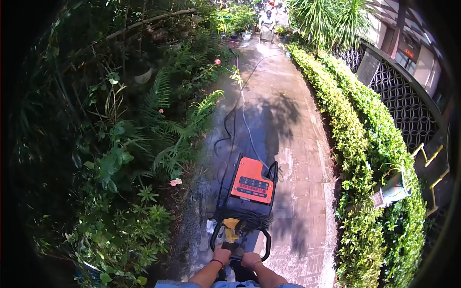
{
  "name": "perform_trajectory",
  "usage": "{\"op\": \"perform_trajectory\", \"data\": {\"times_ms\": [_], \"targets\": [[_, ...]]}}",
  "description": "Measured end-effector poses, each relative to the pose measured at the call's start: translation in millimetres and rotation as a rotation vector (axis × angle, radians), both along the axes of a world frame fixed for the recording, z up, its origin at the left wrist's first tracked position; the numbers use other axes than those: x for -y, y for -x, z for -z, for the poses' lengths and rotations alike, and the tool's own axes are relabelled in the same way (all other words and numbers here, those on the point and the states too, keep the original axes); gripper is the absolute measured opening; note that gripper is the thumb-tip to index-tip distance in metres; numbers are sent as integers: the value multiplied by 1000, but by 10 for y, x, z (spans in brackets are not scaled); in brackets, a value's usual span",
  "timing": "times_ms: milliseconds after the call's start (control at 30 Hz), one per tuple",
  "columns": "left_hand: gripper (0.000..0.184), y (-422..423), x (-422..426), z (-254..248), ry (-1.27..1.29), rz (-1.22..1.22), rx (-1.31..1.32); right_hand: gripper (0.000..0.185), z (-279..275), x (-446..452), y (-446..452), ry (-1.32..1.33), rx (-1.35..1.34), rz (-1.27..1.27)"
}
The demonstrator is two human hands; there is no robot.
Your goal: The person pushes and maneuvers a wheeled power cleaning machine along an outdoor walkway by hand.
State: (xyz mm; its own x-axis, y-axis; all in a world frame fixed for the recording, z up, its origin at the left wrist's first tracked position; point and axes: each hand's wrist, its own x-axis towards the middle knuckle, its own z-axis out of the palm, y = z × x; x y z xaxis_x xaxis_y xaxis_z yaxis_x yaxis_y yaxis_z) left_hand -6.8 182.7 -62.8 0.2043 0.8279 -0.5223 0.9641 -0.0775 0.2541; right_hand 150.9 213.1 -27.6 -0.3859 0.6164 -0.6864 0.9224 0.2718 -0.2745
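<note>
Both hands grip the black looped handle [267, 242] of a wheeled machine with an orange top panel [249, 180], which looks like a pressure washer. My left hand [222, 255], with a red band at the wrist, is closed round the left of the bar. Close beside it, my right hand [251, 259] is wrapped round the bar too. Coiled black hose [247, 220] lies across the machine's near end. A yellow cloth-like item [231, 229] hangs by the handle, with a white item [211, 225] to its left.
A paved path [302, 192] runs ahead, with a grey hose or cable [246, 120] and dark hose [225, 139] along it. Dense plants [115, 158] border the left; a hedge [355, 177] lines the right, holding a tilted bucket [396, 187]. Someone [267, 26] is at the far end.
</note>
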Motion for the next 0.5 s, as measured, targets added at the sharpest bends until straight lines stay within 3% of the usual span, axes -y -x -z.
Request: {"op": "perform_trajectory", "data": {"times_ms": [167, 500], "targets": [[12, -117, -70, 194, -56, 0, 11, 28, 125, -148, -113, -5, 38, -39], [15, -165, -468, -55, -172, -12, -29, 26, 7, -507, -135, -76, 70, -14]]}}
